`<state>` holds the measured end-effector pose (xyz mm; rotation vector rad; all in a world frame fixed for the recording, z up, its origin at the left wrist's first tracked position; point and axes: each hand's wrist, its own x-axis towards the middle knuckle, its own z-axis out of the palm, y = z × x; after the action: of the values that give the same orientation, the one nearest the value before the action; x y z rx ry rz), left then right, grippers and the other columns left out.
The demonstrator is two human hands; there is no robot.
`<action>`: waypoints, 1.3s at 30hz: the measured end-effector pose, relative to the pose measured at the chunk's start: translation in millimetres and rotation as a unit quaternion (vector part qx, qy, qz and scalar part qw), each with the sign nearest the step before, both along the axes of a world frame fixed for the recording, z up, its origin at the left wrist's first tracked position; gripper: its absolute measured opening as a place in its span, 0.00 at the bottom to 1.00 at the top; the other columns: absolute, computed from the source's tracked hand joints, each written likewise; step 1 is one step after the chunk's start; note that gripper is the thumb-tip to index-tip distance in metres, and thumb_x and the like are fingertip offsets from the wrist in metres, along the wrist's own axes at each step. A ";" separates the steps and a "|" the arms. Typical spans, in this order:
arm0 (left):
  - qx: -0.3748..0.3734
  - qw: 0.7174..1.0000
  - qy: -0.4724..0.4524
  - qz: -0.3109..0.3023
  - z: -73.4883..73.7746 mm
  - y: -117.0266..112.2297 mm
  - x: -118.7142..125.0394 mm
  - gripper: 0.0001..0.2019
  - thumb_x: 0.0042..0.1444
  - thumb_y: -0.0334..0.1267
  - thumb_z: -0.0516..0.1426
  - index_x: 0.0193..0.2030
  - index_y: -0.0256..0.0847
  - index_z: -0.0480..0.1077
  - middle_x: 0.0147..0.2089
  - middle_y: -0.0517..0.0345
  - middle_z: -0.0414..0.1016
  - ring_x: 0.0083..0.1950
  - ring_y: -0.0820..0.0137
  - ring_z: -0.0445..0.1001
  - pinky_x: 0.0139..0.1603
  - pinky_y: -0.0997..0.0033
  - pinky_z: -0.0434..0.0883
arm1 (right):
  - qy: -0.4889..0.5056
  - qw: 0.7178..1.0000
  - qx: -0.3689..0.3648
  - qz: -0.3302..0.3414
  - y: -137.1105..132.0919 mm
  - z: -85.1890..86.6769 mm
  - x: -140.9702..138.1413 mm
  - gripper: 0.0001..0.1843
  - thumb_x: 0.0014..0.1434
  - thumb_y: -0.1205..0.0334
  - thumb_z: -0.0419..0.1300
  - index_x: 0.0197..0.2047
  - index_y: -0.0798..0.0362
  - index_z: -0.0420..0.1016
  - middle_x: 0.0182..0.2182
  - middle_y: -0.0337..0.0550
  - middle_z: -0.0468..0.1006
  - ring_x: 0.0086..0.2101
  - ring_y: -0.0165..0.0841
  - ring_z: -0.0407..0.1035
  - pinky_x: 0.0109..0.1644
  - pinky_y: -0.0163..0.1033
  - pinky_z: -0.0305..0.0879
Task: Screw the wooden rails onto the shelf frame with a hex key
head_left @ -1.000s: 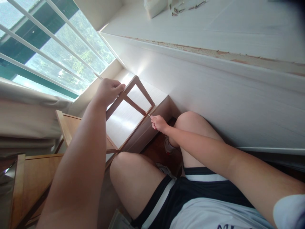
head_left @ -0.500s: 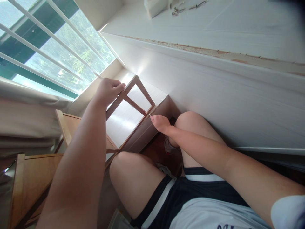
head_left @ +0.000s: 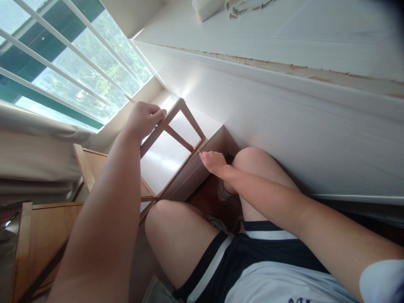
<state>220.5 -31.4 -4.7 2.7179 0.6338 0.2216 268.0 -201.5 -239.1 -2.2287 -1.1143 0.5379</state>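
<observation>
My left hand (head_left: 145, 120) is closed around the top rail of a brown wooden frame (head_left: 175, 136), with the thumb lying along the rail. The frame has slats and openings, and stands tilted on a pale ledge. Close to its lower rail, my right hand (head_left: 213, 163) is closed in a pinch on a thin metal tool (head_left: 199, 151). Just the tool's narrow tip shows, pointing at the lower rail near a slat joint; the fingers hide the rest. Whether the tip touches the wood I cannot tell.
Several screws (head_left: 236, 11) lie by a white block (head_left: 206, 9) on the white surface above, whose edge (head_left: 271, 63) is chipped. Wooden panels (head_left: 47, 231) stand at the left below a curtain (head_left: 41, 147). A barred window (head_left: 78, 63) is behind. My knees flank the low board.
Both hands and the wooden frame stay in nearly the same place. The view has shifted very slightly.
</observation>
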 end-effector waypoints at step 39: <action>-0.013 1.000 -0.008 0.007 -1.7 3.3 1.0 0.20 0.55 0.43 0.56 0.16 0.41 0.55 0.18 0.61 0.48 0.22 0.75 0.50 0.25 0.66 0.48 | 0.495 0.852 0.163 -0.047 2.7 0.9 -4.8 0.23 0.70 0.51 0.36 0.23 0.48 0.51 0.13 0.33 0.58 0.16 0.28 0.53 0.22 0.34 0.51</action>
<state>221.5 -28.1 -6.5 2.6855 0.6475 0.2358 263.1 -198.8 -238.2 -1.3545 -0.4751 1.1684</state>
